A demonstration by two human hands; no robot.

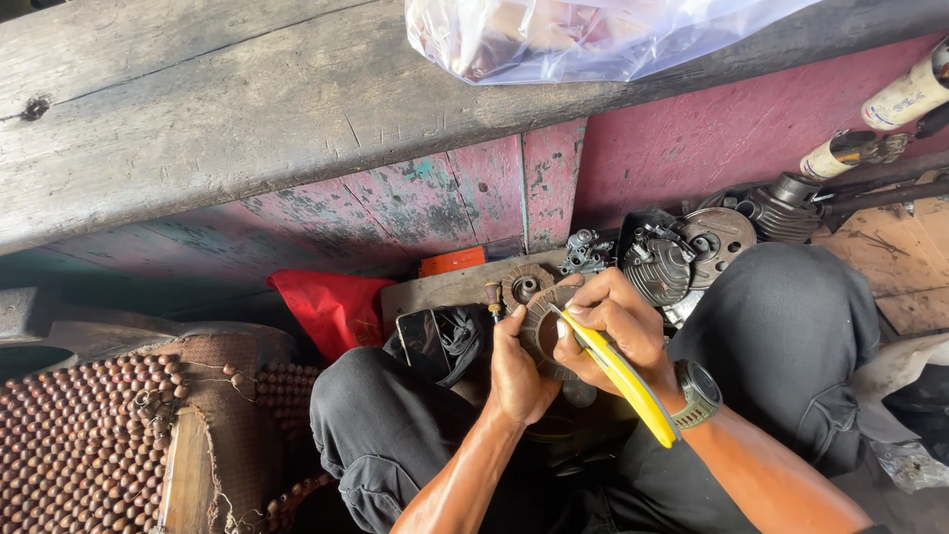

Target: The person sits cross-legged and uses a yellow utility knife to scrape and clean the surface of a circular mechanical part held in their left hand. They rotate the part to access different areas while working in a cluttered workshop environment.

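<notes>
My left hand (516, 368) grips a round, ribbed, brownish metal disc (542, 326) with a centre hole, holding it upright over my lap. My right hand (613, 318) holds a yellow-handled tool (621, 376) whose handle runs back along my wrist; its tip is pressed against the disc's right edge and hidden by my fingers. A grey wristwatch (698, 394) sits on my right wrist. A second similar round part (525, 285) lies just beyond the disc on a board.
Greasy engine parts (682, 252) lie on the floor ahead, by a pink wooden wall (712, 138). A weathered plank bench (247, 109) carries a clear plastic bag (573, 35). A red cloth (334, 307), a beaded seat cover (89, 435) and shock absorber tubes (890, 119) lie around.
</notes>
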